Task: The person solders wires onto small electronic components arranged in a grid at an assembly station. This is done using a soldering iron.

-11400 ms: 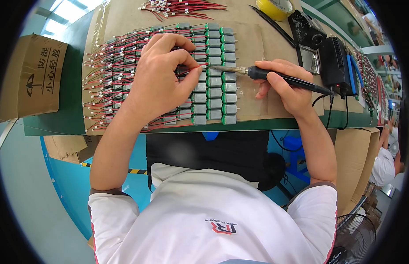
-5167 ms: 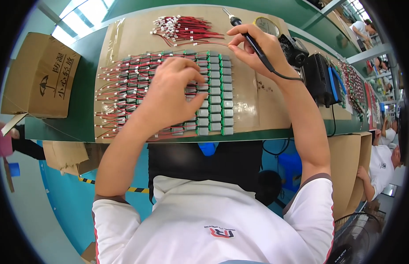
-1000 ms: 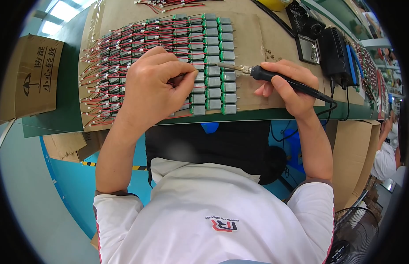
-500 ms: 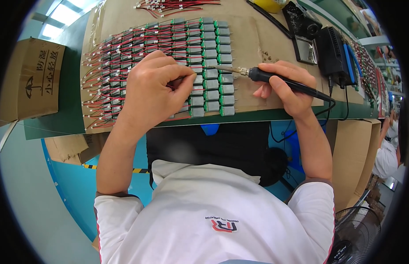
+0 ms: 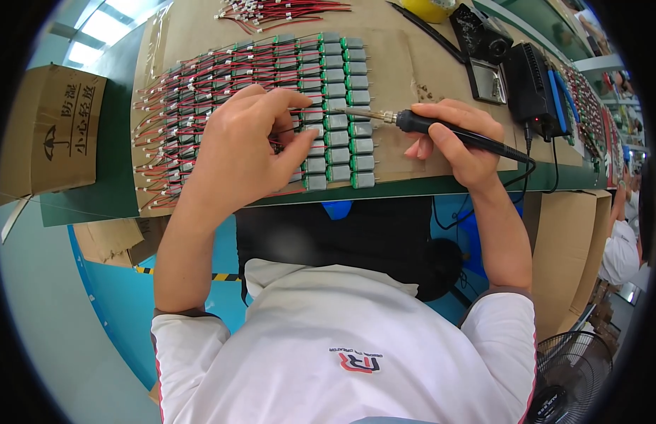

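Note:
Rows of small grey motors [image 5: 337, 138] with green ends lie side by side on a brown sheet. Toward the left, many of them carry red and black wires [image 5: 174, 99] with white plugs. My left hand [image 5: 250, 145] hovers over the wired rows, thumb and index finger spread apart, with no held object visible between them. In my right hand [image 5: 469, 141] is a soldering iron [image 5: 411, 121] with a black handle. Its metal tip points left and lies over the motor rows near my left fingertips; whether it touches a motor I cannot tell.
More red wires [image 5: 282, 14] lie at the far edge. At the far right are a black iron stand [image 5: 480, 32], a metal tray [image 5: 489, 83] and a black soldering station [image 5: 529, 88] with blue-handled tools. A cardboard box [image 5: 67, 134] stands left; a fan [image 5: 568, 381] is lower right.
The thumb and index finger of my left hand were pinched together and have parted. My right hand and the soldering iron have barely moved.

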`<state>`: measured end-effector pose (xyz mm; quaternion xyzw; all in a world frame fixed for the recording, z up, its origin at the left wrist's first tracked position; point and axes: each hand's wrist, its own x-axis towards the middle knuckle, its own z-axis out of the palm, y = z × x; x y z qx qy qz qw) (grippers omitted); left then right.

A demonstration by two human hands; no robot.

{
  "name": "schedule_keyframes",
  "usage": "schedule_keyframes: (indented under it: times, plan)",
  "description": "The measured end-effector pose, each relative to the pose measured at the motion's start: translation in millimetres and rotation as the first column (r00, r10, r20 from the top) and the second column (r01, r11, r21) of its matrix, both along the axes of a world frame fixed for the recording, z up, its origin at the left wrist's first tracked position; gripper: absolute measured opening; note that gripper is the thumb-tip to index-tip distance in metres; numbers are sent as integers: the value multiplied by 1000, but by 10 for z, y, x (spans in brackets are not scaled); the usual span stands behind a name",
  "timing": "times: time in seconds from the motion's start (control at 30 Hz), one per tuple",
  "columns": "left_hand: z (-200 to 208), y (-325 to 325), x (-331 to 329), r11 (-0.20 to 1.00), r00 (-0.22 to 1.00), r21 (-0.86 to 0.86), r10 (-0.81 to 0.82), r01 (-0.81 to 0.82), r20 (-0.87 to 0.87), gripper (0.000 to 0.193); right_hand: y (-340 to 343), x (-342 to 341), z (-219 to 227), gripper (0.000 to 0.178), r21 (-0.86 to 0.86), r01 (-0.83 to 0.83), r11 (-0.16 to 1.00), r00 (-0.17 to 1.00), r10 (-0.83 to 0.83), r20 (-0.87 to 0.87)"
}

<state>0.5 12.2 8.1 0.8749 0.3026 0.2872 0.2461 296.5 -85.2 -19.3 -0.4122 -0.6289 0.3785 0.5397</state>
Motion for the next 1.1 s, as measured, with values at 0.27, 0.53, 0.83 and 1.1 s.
schedule_keyframes:
  times: [0.27, 0.53, 0.83, 1.1]
  plan:
    - [94, 123, -84, 971, 961, 41, -225, 234, -158, 18, -1, -7, -18, 29, 21, 1, 1000, 1000, 0, -26]
    - [63, 71, -70, 971, 969, 67, -219, 228, -115, 16, -8, -8, -5, 28, 27, -5, 1000, 1000, 5, -6]
    - [-39, 0, -53, 993, 994, 52, -103, 106, -45, 15, 9, 32, -11, 28, 45, -50, 998, 997, 47, 55]
    - [-120, -16, -21, 985, 998, 161, -57, 59, -17, 17, 11, 32, -12, 28, 56, -54, 997, 995, 50, 86]
